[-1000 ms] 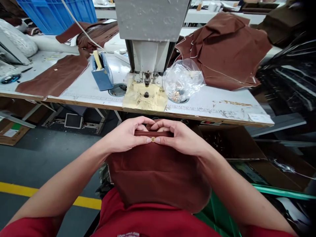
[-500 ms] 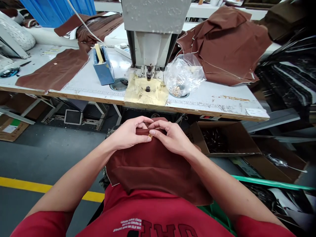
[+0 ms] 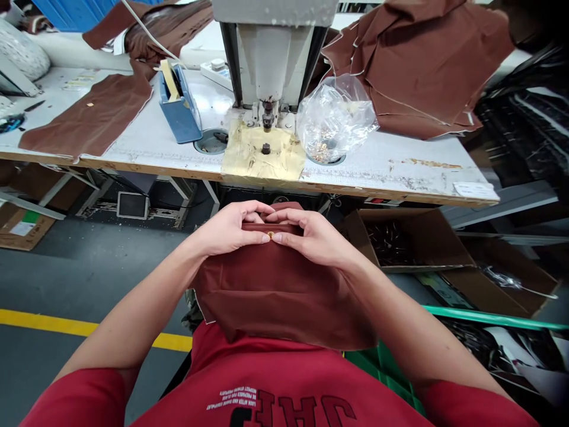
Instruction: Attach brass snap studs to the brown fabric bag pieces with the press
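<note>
A brown fabric piece (image 3: 284, 279) lies over my lap, its upper edge pinched by both hands. My left hand (image 3: 231, 230) grips that edge, thumb in front and fingers behind. From the other side my right hand (image 3: 313, 236) grips the same edge in the same way. Between the two thumb tips a small gold metal piece (image 3: 271, 236) sits on the fabric. Beyond the hands stands the press machine (image 3: 271, 65), its lower die (image 3: 265, 148) surrounded by yellowish tape.
On the table (image 3: 400, 172) are a blue tape dispenser (image 3: 182, 112), a clear plastic bag (image 3: 335, 121) with small gold parts, and brown fabric pieces (image 3: 427, 71). Cardboard boxes (image 3: 427, 243) stand below at the right, near a green rim (image 3: 489, 318).
The thumbs have moved to either side of the gold piece, which now shows fully. The view has shifted slightly, so the table appears higher in the picture.
</note>
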`<control>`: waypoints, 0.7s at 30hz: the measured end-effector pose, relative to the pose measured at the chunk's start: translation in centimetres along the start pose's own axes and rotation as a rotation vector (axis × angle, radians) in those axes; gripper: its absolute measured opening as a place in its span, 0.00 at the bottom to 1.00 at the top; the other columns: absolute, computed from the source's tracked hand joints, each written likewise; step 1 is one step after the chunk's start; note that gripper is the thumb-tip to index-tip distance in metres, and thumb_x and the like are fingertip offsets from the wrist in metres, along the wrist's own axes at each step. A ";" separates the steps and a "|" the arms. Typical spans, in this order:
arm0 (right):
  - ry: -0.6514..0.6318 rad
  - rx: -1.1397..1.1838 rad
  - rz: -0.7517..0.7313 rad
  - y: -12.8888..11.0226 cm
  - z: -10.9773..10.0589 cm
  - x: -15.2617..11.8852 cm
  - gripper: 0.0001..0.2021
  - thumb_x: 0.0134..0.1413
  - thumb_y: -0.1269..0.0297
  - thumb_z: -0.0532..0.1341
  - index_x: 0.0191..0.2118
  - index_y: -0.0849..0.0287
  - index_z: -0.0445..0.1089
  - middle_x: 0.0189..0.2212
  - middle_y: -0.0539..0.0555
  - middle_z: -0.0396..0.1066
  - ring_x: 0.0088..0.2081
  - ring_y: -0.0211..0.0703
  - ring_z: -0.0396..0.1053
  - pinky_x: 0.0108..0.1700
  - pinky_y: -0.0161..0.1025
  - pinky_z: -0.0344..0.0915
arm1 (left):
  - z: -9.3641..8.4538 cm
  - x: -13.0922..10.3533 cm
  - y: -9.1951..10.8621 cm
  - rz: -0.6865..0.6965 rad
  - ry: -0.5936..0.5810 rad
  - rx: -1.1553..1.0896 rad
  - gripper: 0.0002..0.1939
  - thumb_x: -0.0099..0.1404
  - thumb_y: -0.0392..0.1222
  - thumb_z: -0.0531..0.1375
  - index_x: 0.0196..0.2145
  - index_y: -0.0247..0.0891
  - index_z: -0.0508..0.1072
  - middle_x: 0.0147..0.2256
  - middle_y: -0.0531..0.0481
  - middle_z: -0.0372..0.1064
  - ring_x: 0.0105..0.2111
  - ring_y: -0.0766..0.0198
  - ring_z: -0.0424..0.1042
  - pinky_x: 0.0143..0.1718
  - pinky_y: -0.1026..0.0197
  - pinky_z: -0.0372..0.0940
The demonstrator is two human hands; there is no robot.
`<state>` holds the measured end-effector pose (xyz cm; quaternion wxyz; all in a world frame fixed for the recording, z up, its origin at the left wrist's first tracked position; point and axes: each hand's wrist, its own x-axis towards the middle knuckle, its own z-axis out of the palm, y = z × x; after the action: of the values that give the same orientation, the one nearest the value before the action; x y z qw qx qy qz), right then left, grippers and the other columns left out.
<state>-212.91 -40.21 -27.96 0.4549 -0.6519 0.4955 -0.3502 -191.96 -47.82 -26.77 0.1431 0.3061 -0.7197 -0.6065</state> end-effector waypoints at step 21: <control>-0.012 -0.133 -0.191 -7.5 -2.4 -0.6 0.22 0.59 0.65 0.65 0.59 0.52 0.71 0.58 0.53 0.71 0.59 0.50 0.68 0.64 0.49 0.63 | -1.1 -2.1 5.9 0.122 0.037 -0.029 0.27 0.56 0.41 0.70 0.53 0.39 0.72 0.33 0.52 0.74 0.32 0.65 0.73 0.36 0.64 0.65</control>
<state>-212.84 -39.51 -20.10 0.3782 -0.7268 0.4507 -0.3544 -191.30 -46.96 -20.51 0.1977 0.2708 -0.7254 -0.6011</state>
